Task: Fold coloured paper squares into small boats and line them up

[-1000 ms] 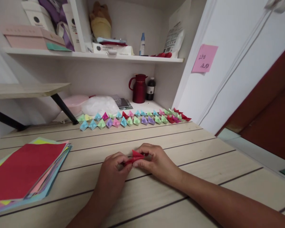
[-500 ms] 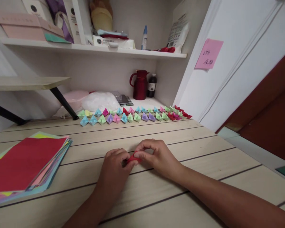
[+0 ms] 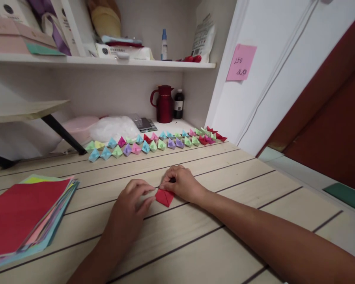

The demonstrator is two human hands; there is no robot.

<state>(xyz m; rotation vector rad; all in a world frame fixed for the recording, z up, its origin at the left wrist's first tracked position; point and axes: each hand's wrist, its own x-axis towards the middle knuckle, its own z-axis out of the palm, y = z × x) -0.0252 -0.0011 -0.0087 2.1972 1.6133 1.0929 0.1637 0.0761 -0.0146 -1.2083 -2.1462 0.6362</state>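
Observation:
A small folded piece of red paper (image 3: 165, 198), a diamond shape with a crease running down it, is at the middle of the table. My right hand (image 3: 180, 182) has its fingers bunched on the upper right part of it, covering that corner. Just left of the paper is my left hand (image 3: 134, 199), thumb and fingers apart, the thumb tip close to the paper's left corner. Whether that thumb touches the paper I cannot tell. Beyond both hands, folded paper boats (image 3: 136, 148) in several colours stand in two rows along the table's back.
A stack of coloured paper sheets (image 3: 26, 213), red on top, lies at the left. Behind the boats are a plastic bag (image 3: 114, 130), a dark red jug (image 3: 165, 104) and a dark bottle (image 3: 179, 104). A small raised shelf (image 3: 26, 111) juts in from the left.
The red paper has gone from being pinched between both hands to a flat diamond shape. My left fingers have come off it and spread. The whole view has shifted to the right.

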